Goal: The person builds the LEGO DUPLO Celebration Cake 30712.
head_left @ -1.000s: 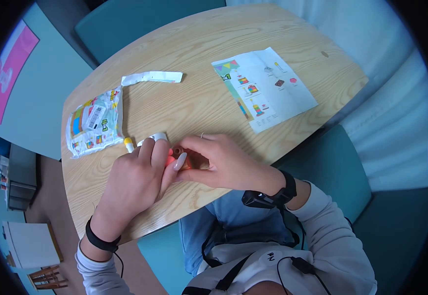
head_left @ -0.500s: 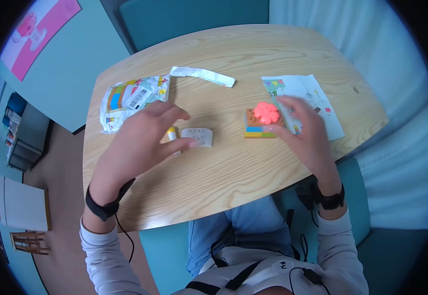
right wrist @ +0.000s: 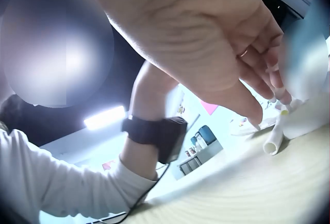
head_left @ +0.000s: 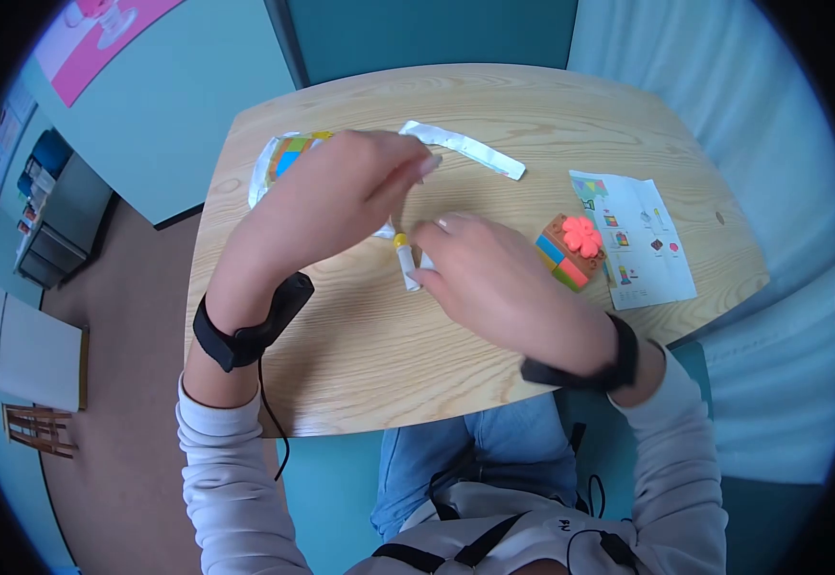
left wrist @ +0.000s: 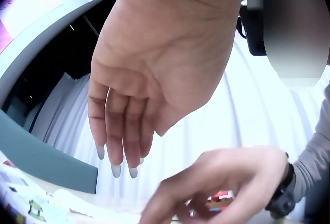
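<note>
My right hand [head_left: 494, 278] reaches low over the table, its thumb and fingertips right at a white toy candle [head_left: 406, 264] with a yellow top. The candle also shows in the right wrist view, where its hollow white end [right wrist: 273, 144] lies close below the fingers. A white studded plate is mostly hidden under this hand. My left hand [head_left: 341, 196] hovers higher, in front of the bag, with nothing in it; in the left wrist view its fingers [left wrist: 124, 126] hang loosely downward. Right of my right hand stands a block cake [head_left: 567, 257] of coloured bricks, topped by a pink flower piece [head_left: 582, 237].
A printed instruction sheet [head_left: 667, 264] lies at the right, beside the cake. Behind my left hand is the printed bag [head_left: 288, 158], partly hidden. A torn white strip [head_left: 465, 149] lies at the back of the wooden table [head_left: 379, 374].
Both hands left the block cake, which now stands at the right. My right hand crossed leftward to the candle and plate; my left hand rose and holds nothing. The head view also shifted.
</note>
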Available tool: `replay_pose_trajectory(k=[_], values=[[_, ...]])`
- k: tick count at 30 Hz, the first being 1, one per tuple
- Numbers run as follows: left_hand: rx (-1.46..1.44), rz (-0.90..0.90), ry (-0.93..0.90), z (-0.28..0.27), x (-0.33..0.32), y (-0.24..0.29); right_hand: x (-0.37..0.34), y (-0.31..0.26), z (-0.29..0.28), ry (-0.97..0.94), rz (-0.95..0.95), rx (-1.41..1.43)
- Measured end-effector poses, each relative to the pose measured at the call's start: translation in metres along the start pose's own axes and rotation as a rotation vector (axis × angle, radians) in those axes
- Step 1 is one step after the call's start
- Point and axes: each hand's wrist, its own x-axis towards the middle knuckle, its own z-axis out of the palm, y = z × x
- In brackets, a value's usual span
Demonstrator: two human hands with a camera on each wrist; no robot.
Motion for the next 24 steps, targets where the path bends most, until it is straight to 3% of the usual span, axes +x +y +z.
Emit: replay_pose_trajectory(k=[2, 3, 7, 10, 12, 14, 16, 18, 24], values=[[-0.047, 0.041, 0.084, -0.006, -0.004, -0.001, 0.028, 0.003, 0.016, -0.245, 0.15, -0.019], [-0.096, 0.079, 0.166, -0.009, -0.005, -0.002, 0.034, 0.003, 0.025, -0.24, 0.152, -0.024], [-0.163, 0.073, 0.207, -0.021, -0.009, 0.001, 0.038, 0.003, 0.047, -0.165, 0.063, 0.08], [-0.141, 0.016, 0.195, -0.023, -0.008, -0.002, 0.03, 0.002, 0.027, -0.165, 0.096, 0.206], [0.001, -0.045, 0.099, -0.018, -0.009, -0.01, 0.018, 0.001, -0.005, -0.185, 0.147, 0.251], [-0.022, -0.014, 0.021, -0.005, -0.009, -0.016, 0.0, 0.007, -0.035, -0.096, 0.327, 0.512], [-0.051, -0.006, -0.196, 0.014, -0.006, -0.023, -0.013, 0.019, -0.051, -0.027, 0.336, 0.413], [-0.05, 0.01, -0.224, 0.034, -0.003, -0.019, -0.018, 0.023, -0.061, 0.047, 0.387, 0.35], [-0.045, 0.054, -0.311, 0.059, 0.004, -0.01, -0.009, 0.035, -0.034, -0.008, 0.248, 0.331]])
